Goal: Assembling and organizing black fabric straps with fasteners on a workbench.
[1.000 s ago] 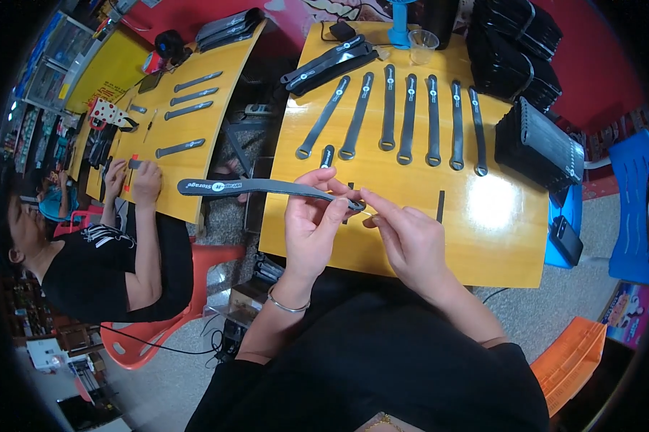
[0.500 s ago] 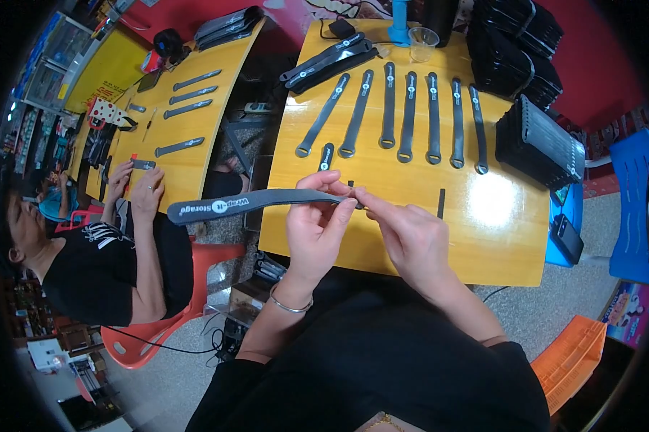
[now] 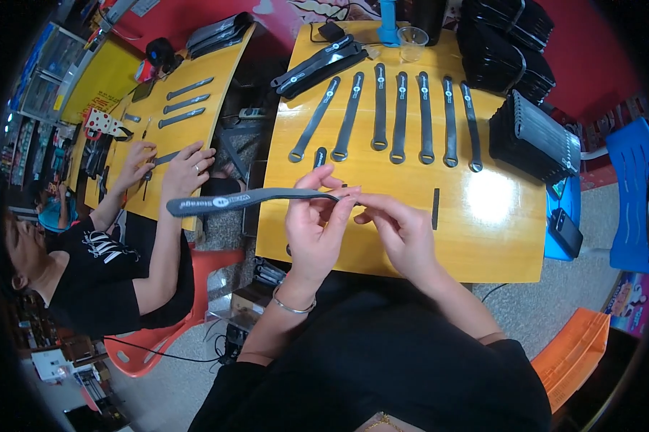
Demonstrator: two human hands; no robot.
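Note:
A dark grey hook-and-loop strap (image 3: 231, 201) with white print stretches out leftward above the table. My left hand (image 3: 312, 229) pinches it near its right end, between thumb and fingers. At that same end the fingertips of my right hand (image 3: 405, 232) are pressed together; the end itself is mostly hidden by fingers. Beyond my hands several similar straps (image 3: 398, 119) with looped near ends lie in a fanned row. A further strap (image 3: 320, 155) shows partly behind my left hand. To the right of my hands a short black strip (image 3: 436, 209) lies on the wooden table (image 3: 490, 252).
Black strap bundles (image 3: 317, 68) lie at the back left, by a clear cup (image 3: 412, 45). A black stack (image 3: 533, 140) and banded black packs (image 3: 508, 47) stand at the right. At the left table (image 3: 216, 79), a co-worker's hands (image 3: 184, 173) handle a strap. An orange crate (image 3: 573, 360) stands lower right.
My hands keep their hold on the strap, with only slight finger shifts. The co-worker's hands have moved right and taken hold of a strap from their table. The view has shifted slightly.

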